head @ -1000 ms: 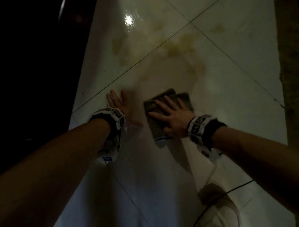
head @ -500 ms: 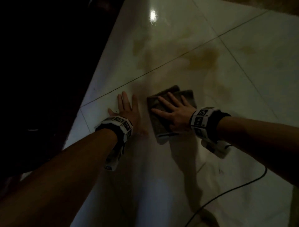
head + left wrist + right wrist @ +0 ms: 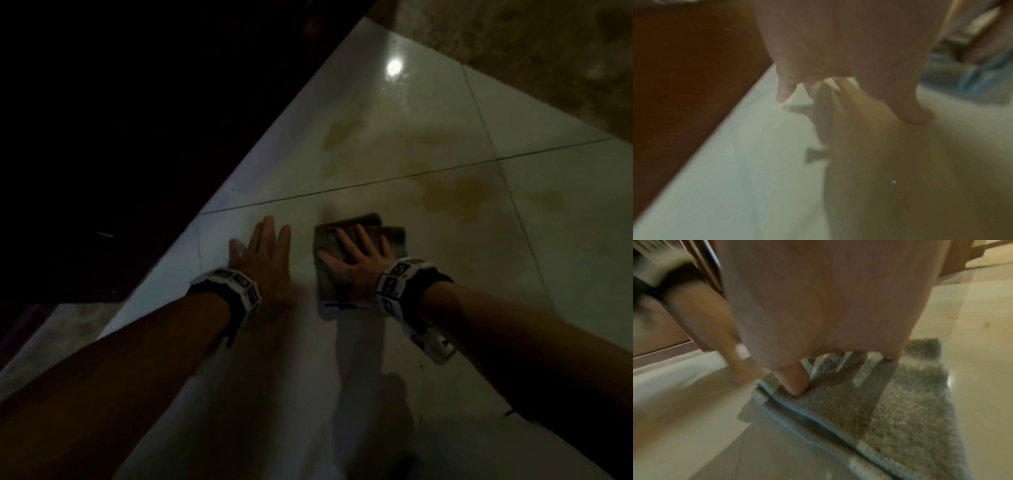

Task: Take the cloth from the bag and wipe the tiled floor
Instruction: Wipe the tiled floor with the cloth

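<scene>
Head view shows the tiled floor (image 3: pixel 428 335) as the largest surface, pale and glossy, with dark grout lines crossing ahead of my hands and a round light reflection (image 3: pixel 394 66) far beyond them. Brownish stains (image 3: pixel 455 195) lie ahead of my right hand, past the grout line and to its right. A dark wooden surface (image 3: pixel 120 137) borders the floor on my left hand's outer side.

My grey cloth (image 3: pixel 359 253) lies folded flat on the tile, directly under my right hand (image 3: pixel 356 263). That hand presses it with palm down and fingers spread straight; nothing is curled round the fabric. In the right wrist view the thumb tip (image 3: pixel 795 382) rests on the cloth's near edge.

My left hand (image 3: pixel 263 263) lies flat on bare tile just beside the cloth, not touching it, fingers extended, holding nothing. Both wrists carry marker-patterned bands (image 3: pixel 236 284). No bag shows in any view.
</scene>
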Demonstrator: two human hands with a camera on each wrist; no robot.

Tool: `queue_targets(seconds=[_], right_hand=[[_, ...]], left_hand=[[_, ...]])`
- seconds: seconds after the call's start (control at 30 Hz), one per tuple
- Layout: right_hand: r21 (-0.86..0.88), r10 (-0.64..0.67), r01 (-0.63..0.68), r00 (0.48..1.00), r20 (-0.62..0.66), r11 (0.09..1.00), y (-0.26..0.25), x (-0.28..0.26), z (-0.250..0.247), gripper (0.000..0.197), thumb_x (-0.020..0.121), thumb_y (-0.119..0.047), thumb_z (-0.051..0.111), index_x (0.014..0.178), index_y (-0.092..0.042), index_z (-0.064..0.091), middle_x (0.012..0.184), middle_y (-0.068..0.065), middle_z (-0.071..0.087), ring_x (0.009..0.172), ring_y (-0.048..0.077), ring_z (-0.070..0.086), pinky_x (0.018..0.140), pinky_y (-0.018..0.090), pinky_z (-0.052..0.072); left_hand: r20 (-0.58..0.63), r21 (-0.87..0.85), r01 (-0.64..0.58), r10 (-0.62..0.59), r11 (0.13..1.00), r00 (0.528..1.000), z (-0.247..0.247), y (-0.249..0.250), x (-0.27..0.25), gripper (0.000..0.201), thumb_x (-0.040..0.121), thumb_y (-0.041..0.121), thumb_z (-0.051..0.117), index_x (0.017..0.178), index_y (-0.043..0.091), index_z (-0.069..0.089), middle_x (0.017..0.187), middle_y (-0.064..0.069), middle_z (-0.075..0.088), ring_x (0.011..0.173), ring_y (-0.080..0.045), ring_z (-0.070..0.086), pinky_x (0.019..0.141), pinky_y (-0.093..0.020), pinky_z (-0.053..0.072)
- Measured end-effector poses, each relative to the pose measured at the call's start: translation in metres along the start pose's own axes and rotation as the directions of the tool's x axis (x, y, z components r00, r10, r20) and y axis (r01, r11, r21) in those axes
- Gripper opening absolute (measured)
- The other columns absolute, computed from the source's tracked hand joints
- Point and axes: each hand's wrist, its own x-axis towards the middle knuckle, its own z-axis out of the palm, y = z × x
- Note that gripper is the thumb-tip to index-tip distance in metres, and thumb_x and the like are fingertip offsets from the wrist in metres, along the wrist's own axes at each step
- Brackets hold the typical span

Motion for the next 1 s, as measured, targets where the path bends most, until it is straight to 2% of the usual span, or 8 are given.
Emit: queue_targets(seconds=[0.1, 0.17, 0.23, 0.4, 0.57, 0.77, 0.83, 1.0], right_hand=[[-0.017, 0.016, -0.016, 1.000, 0.021, 1.000, 0.004, -0.001, -0.004, 0.094, 0.083, -0.071, 0.052, 0.144, -0.055, -0.018, 0.158, -0.002, -0.029, 0.144, 0.039, -0.024, 0.113, 0.068, -0.001], [-0.003, 0.010, -0.010, 0.998, 0.070, 1.000, 0.003, -0.003, -0.016, 0.089, 0.086, -0.065, 0.052, 0.145, -0.056, -0.014, 0.159, -0.004, -0.029, 0.145, 0.036, -0.024, 0.114, 0.067, 0.002], [0.018, -0.002, -0.001, 0.992, 0.130, 1.000, 0.004, -0.006, -0.031, 0.080, 0.093, -0.053, 0.049, 0.148, -0.054, -0.009, 0.159, -0.005, -0.026, 0.146, 0.034, -0.022, 0.115, 0.064, 0.004], [-0.038, -0.048, 0.054, 0.991, 0.128, 0.998, 0.019, -0.003, -0.035, 0.077, 0.096, -0.049, 0.047, 0.149, -0.050, -0.009, 0.161, -0.006, -0.023, 0.148, 0.032, -0.018, 0.116, 0.062, 0.011], [-0.087, -0.057, 0.066, 0.993, 0.105, 0.994, 0.027, 0.007, -0.013, 0.086, 0.091, -0.065, 0.044, 0.145, -0.051, -0.021, 0.158, -0.007, -0.030, 0.145, 0.033, -0.025, 0.114, 0.066, 0.008], [-0.150, -0.071, 0.086, 0.992, 0.104, 0.985, 0.029, 0.007, -0.023, 0.079, 0.093, -0.066, 0.036, 0.143, -0.053, -0.023, 0.155, -0.005, -0.035, 0.144, 0.032, -0.029, 0.115, 0.065, 0.006], [-0.192, -0.086, 0.105, 0.991, 0.105, 0.976, 0.029, 0.011, -0.028, 0.077, 0.093, -0.066, 0.035, 0.143, -0.054, -0.023, 0.155, -0.004, -0.036, 0.143, 0.032, -0.030, 0.115, 0.065, 0.007], [-0.228, -0.135, 0.146, 0.989, 0.060, 0.963, 0.004, 0.025, -0.043, 0.079, 0.094, -0.063, 0.037, 0.144, -0.052, -0.024, 0.155, 0.000, -0.036, 0.143, 0.037, -0.028, 0.112, 0.070, 0.006]], left_hand=[[0.075, 0.021, -0.048, 0.047, 0.999, 0.996, -0.040, -0.015, -0.028, 0.106, 0.073, 0.077, 0.058, 0.154, 0.026, 0.012, 0.160, -0.013, -0.004, 0.148, -0.031, 0.001, 0.117, -0.057, 0.018], [0.074, 0.044, -0.100, 0.096, 0.994, 0.993, -0.074, -0.027, -0.044, 0.098, 0.084, 0.065, 0.057, 0.155, 0.013, 0.013, 0.162, -0.014, 0.003, 0.149, -0.029, 0.011, 0.118, -0.043, 0.021], [0.010, 0.083, -0.129, 0.129, 0.988, 0.992, -0.097, -0.039, -0.050, 0.099, 0.084, 0.060, 0.063, 0.156, 0.012, 0.014, 0.161, -0.012, 0.013, 0.147, -0.026, 0.018, 0.116, -0.035, 0.022], [0.070, 0.218, -0.250, 0.241, 0.943, 0.968, -0.096, -0.049, -0.027, 0.085, 0.078, 0.059, 0.071, 0.145, 0.017, 0.042, 0.152, -0.009, 0.037, 0.140, -0.029, 0.034, 0.115, -0.040, 0.030], [-0.031, 0.314, -0.265, 0.288, 0.912, 0.957, -0.076, -0.062, 0.011, 0.127, 0.052, 0.076, 0.076, 0.150, 0.021, 0.017, 0.157, -0.007, 0.007, 0.145, -0.027, 0.013, 0.111, -0.055, 0.028], [-0.072, 0.086, -0.139, 0.145, 0.987, 0.987, -0.045, -0.088, 0.029, 0.125, 0.048, 0.073, 0.080, 0.143, 0.014, 0.023, 0.155, -0.013, 0.012, 0.145, -0.032, 0.015, 0.113, -0.055, 0.028], [-0.078, 0.049, -0.149, 0.153, 0.988, 0.985, -0.034, -0.098, 0.033, 0.125, 0.048, 0.073, 0.079, 0.143, 0.014, 0.023, 0.154, -0.012, 0.014, 0.145, -0.030, 0.017, 0.113, -0.054, 0.029], [-0.126, 0.092, -0.181, 0.192, 0.979, 0.973, -0.013, -0.124, 0.034, 0.129, 0.069, 0.069, 0.071, 0.156, 0.014, -0.007, 0.163, -0.009, -0.013, 0.151, -0.023, -0.008, 0.122, -0.042, 0.006]])
